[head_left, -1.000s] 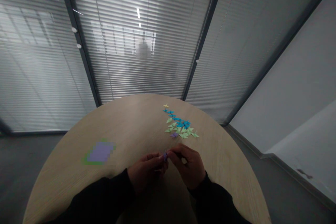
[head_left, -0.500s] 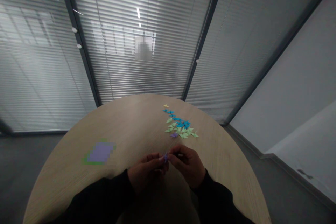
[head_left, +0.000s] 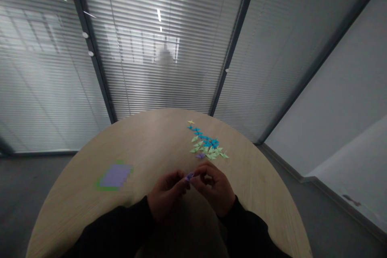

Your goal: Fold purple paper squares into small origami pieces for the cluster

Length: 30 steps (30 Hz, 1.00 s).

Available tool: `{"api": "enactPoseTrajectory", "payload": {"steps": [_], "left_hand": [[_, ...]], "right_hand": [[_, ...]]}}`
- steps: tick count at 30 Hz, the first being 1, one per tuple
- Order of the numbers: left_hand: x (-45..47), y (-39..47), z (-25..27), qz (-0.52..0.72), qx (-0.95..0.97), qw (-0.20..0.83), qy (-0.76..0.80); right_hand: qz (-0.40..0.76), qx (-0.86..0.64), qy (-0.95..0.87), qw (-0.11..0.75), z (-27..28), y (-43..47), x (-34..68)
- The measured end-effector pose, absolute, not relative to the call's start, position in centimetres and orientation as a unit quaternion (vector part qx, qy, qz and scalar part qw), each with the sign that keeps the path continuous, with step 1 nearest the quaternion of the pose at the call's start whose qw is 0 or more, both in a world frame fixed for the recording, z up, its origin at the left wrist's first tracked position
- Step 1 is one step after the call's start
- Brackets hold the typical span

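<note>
A: Begin with the nearest items.

B: Two dark sleeves (head_left: 111,229) reach in over a round wooden table (head_left: 151,141). The left hand (head_left: 166,195) and the right hand (head_left: 215,189) extend from them, facing each other above the tabletop.

A: State of grip?

B: Left hand: thumb and fingers closed on a small purple paper piece (head_left: 189,176). Right hand: thumb and fingertips pinching the same piece from the opposite side. The piece is located between the two hands; its individual folds are too small to read.

A: What lies off to the left?

B: A purple-and-green patch (head_left: 115,175), flat on the table, well apart from the left hand. Its detail is blurred; green shows along the edges of the purple.

A: Next, beyond the hands.

B: One purple folded piece (head_left: 200,155), near the right hand. It adjoins a cluster of pale green folded pieces (head_left: 213,154). Behind these, blue folded pieces (head_left: 211,143) bunch together, then trail away toward the far edge. A single yellow folded piece (head_left: 191,121) terminates that line.

A: Background?

B: Slatted blinds (head_left: 181,84), divided by dark posts (head_left: 234,40). A pale wall (head_left: 347,109) stands at the right.
</note>
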<state>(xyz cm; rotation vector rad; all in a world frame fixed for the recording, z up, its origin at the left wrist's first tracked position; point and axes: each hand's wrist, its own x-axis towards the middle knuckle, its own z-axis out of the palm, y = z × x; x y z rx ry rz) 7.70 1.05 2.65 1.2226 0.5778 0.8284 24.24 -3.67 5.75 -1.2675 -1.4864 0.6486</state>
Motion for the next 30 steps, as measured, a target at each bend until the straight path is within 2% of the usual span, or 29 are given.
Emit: {"api": "enactPoseTrajectory", "payload": {"steps": [8, 15, 25, 28, 30], "left_hand": [[7.66, 0.89, 3.22, 0.404, 0.595, 0.632, 0.289], [7.58, 0.74, 3.08, 0.398, 0.632, 0.601, 0.284], [7.66, 0.83, 2.65, 0.413, 0.658, 0.547, 0.312], [7.61, 0.92, 2.89, 0.424, 0.657, 0.528, 0.332], [7.45, 1.00, 3.24, 0.447, 0.664, 0.473, 0.367]], "right_hand": [[0.303, -0.540, -0.555, 0.556, 5.37, -3.44, 24.54], [0.306, -0.547, -0.569, 0.532, 5.51, -3.54, 24.07], [0.334, -0.539, -0.544, 0.550, 5.00, -3.18, 24.64], [0.312, -0.548, -0.539, 0.558, 4.78, -3.15, 24.45], [0.266, -0.551, -0.530, 0.586, 4.71, -3.37, 24.16]]}}
